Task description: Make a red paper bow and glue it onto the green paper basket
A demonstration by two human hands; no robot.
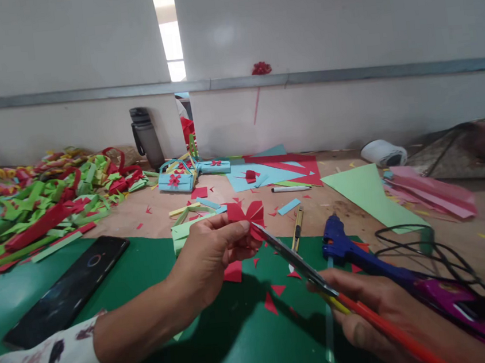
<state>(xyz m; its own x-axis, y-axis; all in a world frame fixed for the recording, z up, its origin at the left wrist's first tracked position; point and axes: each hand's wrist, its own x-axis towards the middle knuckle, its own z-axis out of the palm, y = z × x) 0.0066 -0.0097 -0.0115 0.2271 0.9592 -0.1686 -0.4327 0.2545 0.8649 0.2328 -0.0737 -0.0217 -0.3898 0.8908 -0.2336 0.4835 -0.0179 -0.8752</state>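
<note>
My left hand (209, 254) pinches a red paper flower (252, 212) with pointed-notch petals, held above the green mat (223, 328). From the right, my right hand (369, 312) grips a pair of scissors (296, 259) with orange-red and yellow handles. Their metal tips touch or nearly touch the flower's lower edge beside my left thumb. Small red paper scraps (270, 304) and a red paper square (233, 272) lie on the mat below. Just past my left hand is a folded light-green paper piece (180, 234), partly hidden.
A blue glue gun (338, 241) with a black cable lies right, near a yellow cutter (298, 227). A phone (67, 289) rests left, before heaped paper strips (66, 194). Behind stand a bottle (146, 138) and small blue paper bags (176, 181). Green paper (367, 194) lies right.
</note>
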